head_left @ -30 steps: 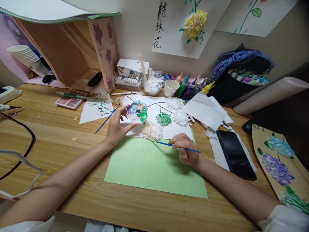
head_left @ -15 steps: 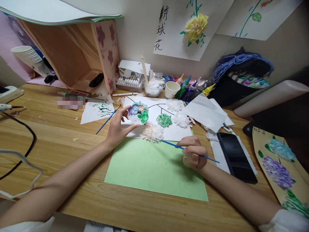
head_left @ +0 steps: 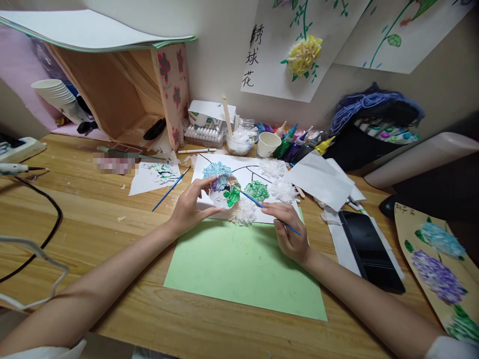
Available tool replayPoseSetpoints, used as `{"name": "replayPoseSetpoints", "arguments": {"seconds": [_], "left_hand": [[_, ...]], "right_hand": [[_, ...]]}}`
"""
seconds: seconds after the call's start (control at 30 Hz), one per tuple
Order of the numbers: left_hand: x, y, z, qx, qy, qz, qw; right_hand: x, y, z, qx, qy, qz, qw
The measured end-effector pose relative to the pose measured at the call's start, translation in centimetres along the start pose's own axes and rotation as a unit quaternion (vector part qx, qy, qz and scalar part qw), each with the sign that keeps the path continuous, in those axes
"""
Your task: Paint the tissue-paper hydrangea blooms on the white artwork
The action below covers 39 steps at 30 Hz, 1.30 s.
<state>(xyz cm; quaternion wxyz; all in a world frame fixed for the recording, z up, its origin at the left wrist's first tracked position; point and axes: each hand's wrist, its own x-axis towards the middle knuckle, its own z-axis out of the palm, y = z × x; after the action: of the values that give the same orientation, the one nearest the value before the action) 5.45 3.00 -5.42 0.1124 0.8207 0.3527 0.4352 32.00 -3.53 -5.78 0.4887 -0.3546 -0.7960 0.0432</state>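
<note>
Between thumb and fingers, my left hand (head_left: 191, 207) holds a small paint palette (head_left: 219, 198) with purple, green, dark and peach paint. A thin blue paintbrush (head_left: 252, 200) is gripped in my right hand (head_left: 290, 230), its tip at the palette's peach paint. Both are above a white sheet (head_left: 239, 172) with black drawn stems. On it sit a blue paper flower (head_left: 217, 169), a green one (head_left: 256, 191), white ones (head_left: 283, 190) and a pale one (head_left: 242, 213) partly behind the palette. Under the sheet lies light green paper (head_left: 243, 269).
Another paintbrush (head_left: 171, 188) lies on a paint-smeared paper scrap (head_left: 155, 174) at left. Behind stand a paper cup (head_left: 268, 144), a bowl of white scraps (head_left: 240, 142) and paint bottles (head_left: 290, 142). A phone (head_left: 370, 252) and a flower picture (head_left: 436, 264) lie right.
The brush tip has moved from the pale flower up to the palette, my right hand shifting with it. The palette has come toward the right and lower, uncovering the blue flower.
</note>
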Motion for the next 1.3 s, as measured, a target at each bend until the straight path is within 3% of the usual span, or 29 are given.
{"name": "replayPoseSetpoints", "arguments": {"seconds": [0.3, 0.5, 0.63, 0.83, 1.0, 1.3], "left_hand": [[0.0, 0.0, 0.0, -0.007, 0.002, 0.003, 1.000], [0.2, -0.3, 0.0, 0.004, 0.035, -0.082, 0.996], [0.5, -0.3, -0.1, -0.005, 0.055, -0.125, 0.991], [0.5, -0.1, -0.1, -0.001, 0.045, -0.118, 0.992], [0.5, -0.1, -0.1, 0.003, 0.047, -0.113, 0.992], [0.5, -0.1, -0.1, 0.006, 0.046, -0.111, 0.993]], "right_hand": [[-0.4, 0.3, -0.1, 0.010, 0.033, -0.010, 0.999], [-1.8, 0.6, -0.3, 0.022, 0.110, -0.041, 0.993], [-2.6, 0.9, -0.5, 0.034, 0.077, -0.083, 0.993], [-1.2, 0.2, -0.7, 0.031, 0.005, -0.145, 0.989], [0.0, -0.8, -0.9, 0.023, -0.026, -0.128, 0.991], [-0.3, -0.6, -0.8, 0.032, -0.027, -0.125, 0.991]]}}
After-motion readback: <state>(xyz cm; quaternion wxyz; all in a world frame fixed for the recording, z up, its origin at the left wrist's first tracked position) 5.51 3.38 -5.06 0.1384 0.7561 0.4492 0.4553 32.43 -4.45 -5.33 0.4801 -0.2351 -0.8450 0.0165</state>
